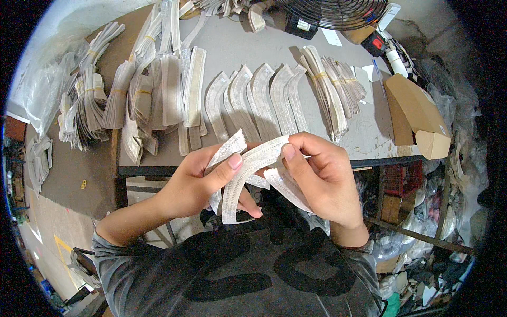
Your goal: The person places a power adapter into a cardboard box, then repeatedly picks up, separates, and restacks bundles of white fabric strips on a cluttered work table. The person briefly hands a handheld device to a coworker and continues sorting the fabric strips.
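Observation:
In front of my chest I hold a curved white fabric strip [244,173] with rows of stitching along it. My right hand [328,182] pinches its upper end between thumb and forefinger. A second fabric strip [288,186] runs under the right palm. My left hand [191,182] is closed, its thumb pressing near the curved strip's left edge. Another strip [232,145] sticks up behind that thumb, in the left fingers. Just beyond my hands, several curved strips [260,100] lie in a row on the grey table [232,39].
Bundles of strips tied with yellow bands [142,95] crowd the table's left side. More tied bundles [327,87] lie to the right. A cardboard box [414,108] sits at the right edge, and a black fan [338,10] stands at the back. Plastic bags [417,222] heap below right.

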A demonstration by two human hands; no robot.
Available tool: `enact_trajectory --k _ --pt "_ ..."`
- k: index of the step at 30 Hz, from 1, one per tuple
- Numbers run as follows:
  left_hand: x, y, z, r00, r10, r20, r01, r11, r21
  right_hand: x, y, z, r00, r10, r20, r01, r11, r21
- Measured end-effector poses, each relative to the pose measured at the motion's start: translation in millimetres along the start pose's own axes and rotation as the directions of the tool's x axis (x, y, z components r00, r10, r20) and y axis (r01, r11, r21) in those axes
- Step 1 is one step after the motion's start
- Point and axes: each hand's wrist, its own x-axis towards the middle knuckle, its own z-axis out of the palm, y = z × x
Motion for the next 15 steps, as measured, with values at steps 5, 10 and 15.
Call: enact_trajectory --k 5,10,15 --pt "1 1 2 0.999 0.036 0.012 -0.036 0.998 0.058 0 -4 3 0.998 0.052 -0.019 -0.052 0.998 0.019" --pt "1 3 6 0.997 0.076 -0.016 -0.075 0.995 0.071 1 2 7 1.000 0.013 -0.003 -0.013 1.000 0.022" --pt "3 -9 -3 0.995 0.047 -0.086 -0.040 0.995 0.087 0 2 8 0.998 0.032 0.058 -0.038 0.994 0.100"
